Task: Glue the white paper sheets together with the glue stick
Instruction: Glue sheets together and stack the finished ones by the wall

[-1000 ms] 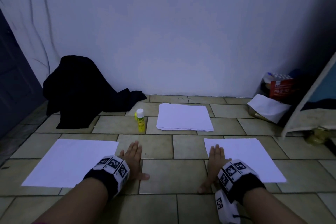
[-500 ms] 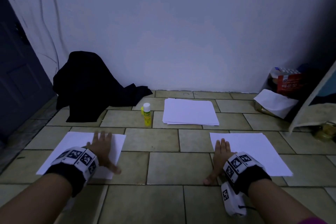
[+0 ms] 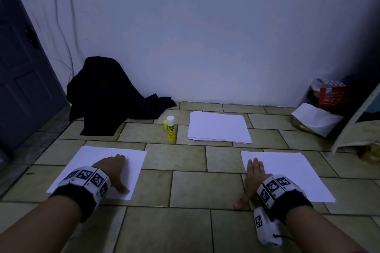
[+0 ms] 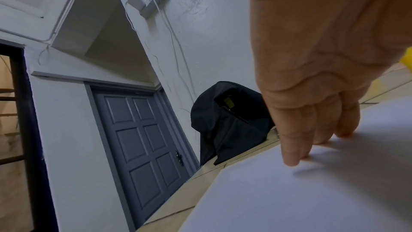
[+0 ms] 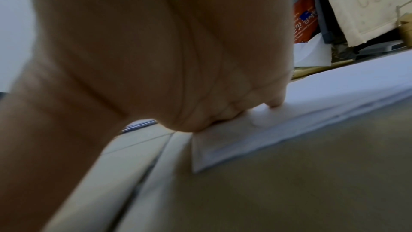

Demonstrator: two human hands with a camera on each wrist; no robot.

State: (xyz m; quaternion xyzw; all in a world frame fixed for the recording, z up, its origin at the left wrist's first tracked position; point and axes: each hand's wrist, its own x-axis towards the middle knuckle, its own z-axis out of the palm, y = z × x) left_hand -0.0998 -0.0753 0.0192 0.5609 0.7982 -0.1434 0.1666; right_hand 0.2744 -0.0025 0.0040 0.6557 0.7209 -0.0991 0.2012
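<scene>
Head view, I see my left hand (image 3: 112,172) flat on the left sheet (image 3: 86,162) at 8 o'clock, right hand (image 3: 251,181) flat, fingers on the right sheet (image 3: 292,172) at 4, glue stick (image 3: 170,129) upright at 12 beside the paper stack (image 3: 219,126), left wrist view, straight fingertips (image 4: 292,158) touching paper, right wrist view, blurred palm (image 5: 156,50) pressing the sheet's edge on the floor (image 5: 289,183).

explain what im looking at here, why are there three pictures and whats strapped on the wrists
No machine here: a person is working with bare hands, wearing black wristbands with black-and-white square markers, each carrying a camera. The wide picture comes from a camera on the head, looking down at a tiled floor. The other two look along each hand from the wrist.

The left hand rests flat on the left white paper sheet; the right hand lies on the near left edge of the right white paper sheet. Neither holds anything. Further back stand a yellow glue stick with a white cap, a stack of white paper and a heap of black cloth.
</scene>
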